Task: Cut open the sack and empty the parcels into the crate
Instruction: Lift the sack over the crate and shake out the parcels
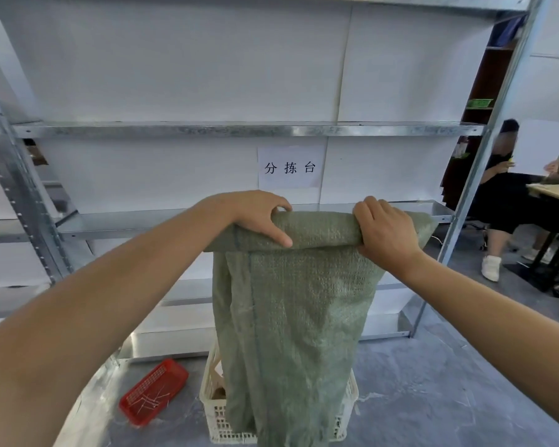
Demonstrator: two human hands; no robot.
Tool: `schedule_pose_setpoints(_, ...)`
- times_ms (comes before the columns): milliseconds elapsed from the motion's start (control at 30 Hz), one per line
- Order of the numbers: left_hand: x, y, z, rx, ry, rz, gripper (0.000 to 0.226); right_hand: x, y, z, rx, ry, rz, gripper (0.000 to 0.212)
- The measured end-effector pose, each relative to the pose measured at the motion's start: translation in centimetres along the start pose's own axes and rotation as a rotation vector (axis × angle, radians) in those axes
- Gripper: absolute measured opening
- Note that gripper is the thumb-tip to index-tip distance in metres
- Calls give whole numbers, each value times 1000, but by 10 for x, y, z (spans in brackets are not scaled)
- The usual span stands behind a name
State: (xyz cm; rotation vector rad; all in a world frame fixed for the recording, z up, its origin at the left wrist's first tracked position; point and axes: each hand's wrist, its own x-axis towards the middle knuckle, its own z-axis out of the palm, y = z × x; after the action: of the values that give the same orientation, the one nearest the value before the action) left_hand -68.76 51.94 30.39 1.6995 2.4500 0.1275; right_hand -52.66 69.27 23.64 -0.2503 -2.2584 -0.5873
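A red basket lies on the floor, just left of the white crate. The left hand grips the rolled top of the green sack, and the right hand grips its other end. The sack hangs down into the crate, where perhaps a parcel shows.

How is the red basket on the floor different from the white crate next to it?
The red basket is shallow and low; the white crate is taller and deeper. The red basket lies in the open with a few thin pale strips inside, while the white crate is mostly covered by the green sack hanging over it. Both sit on the floor and have holey plastic walls.
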Motion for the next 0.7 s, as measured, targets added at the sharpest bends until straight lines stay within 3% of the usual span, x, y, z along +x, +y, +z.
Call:
schedule_pose_setpoints(67, 3, -1, 7, 73, 17, 3, 48, -3, -1, -3, 15, 20, -10, 39)
schedule_pose_setpoints(167, 7, -3, 26, 140, 218, 13, 34, -1, 1, -10, 5, -147, -92, 58)
schedule_pose_setpoints(267, 5, -1, 36, 255, 406, 45, 24, 17, 10, -31, 126, -597, -76, 92)
schedule_pose_setpoints(333, 3, 0, 37, 336, 520, 60, 22, 34, 15, -43, 295, -813, 24, 102)
schedule_pose_setpoints(400, 1, -1, 38, 404, 638, 121, 22, 46, 19, -48, 386, -912, 119, 91)
schedule_pose_setpoints(433, 0, -4, 39, 456, 708, 175, 20, 50, 18, -48, 416, -942, 143, 71)
schedule_pose_setpoints(500, -2, -10, 40, 565, 797, 243, 26, 51, 13, -43, 368, -894, 133, 31)
schedule_pose_setpoints(533, -2, -13, 41, 609, 827, 242, 31, 50, 9, -41, 298, -838, 130, 25)
schedule_pose_setpoints(600, -2, -13, 37, 459, 672, 142, 51, 42, 1, -34, 158, -643, 144, 23)
schedule_pose_setpoints(700, -7, -7, 19, 131, 265, 29, 85, 22, -6, -15, 50, -177, -2, 37)
